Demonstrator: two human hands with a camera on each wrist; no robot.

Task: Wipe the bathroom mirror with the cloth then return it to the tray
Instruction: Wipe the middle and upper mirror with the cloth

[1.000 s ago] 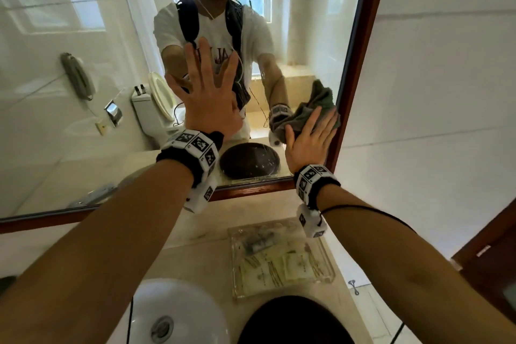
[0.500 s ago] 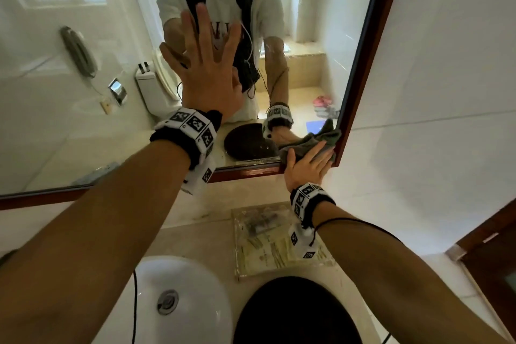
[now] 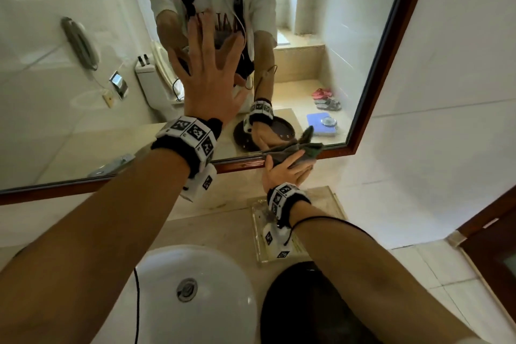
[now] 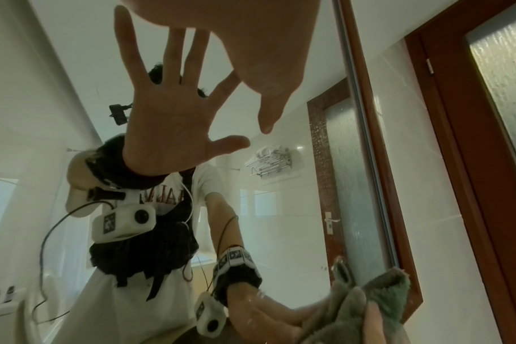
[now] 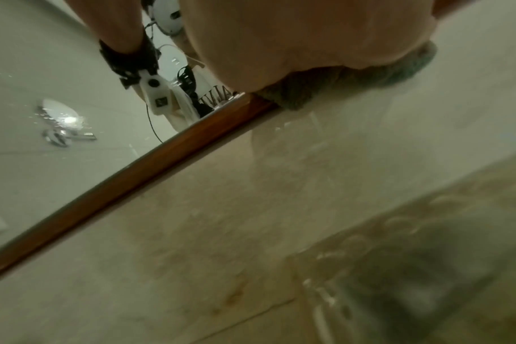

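Observation:
The mirror (image 3: 83, 92) has a brown wooden frame (image 3: 371, 86). My left hand (image 3: 206, 72) lies flat on the glass with its fingers spread and holds nothing; the left wrist view shows its palm (image 4: 265, 46) above its own reflection. At the mirror's lower right corner my right hand (image 3: 287, 167) presses the grey-green cloth (image 3: 307, 152) against the glass and bottom frame, fingers laid out over it. The cloth (image 4: 383, 302) bunches around those fingers. The clear tray (image 3: 259, 237) sits on the counter below, partly hidden by my right wrist.
A white basin (image 3: 195, 288) is set in the beige counter in front of me, with a dark round object (image 3: 307, 301) to its right. White tiled wall (image 3: 446, 92) flanks the mirror on the right, and a brown door (image 3: 497, 246) stands beyond it.
My right hand has slid the cloth down the right side of the mirror to its bottom frame. The left hand has stayed flat on the glass.

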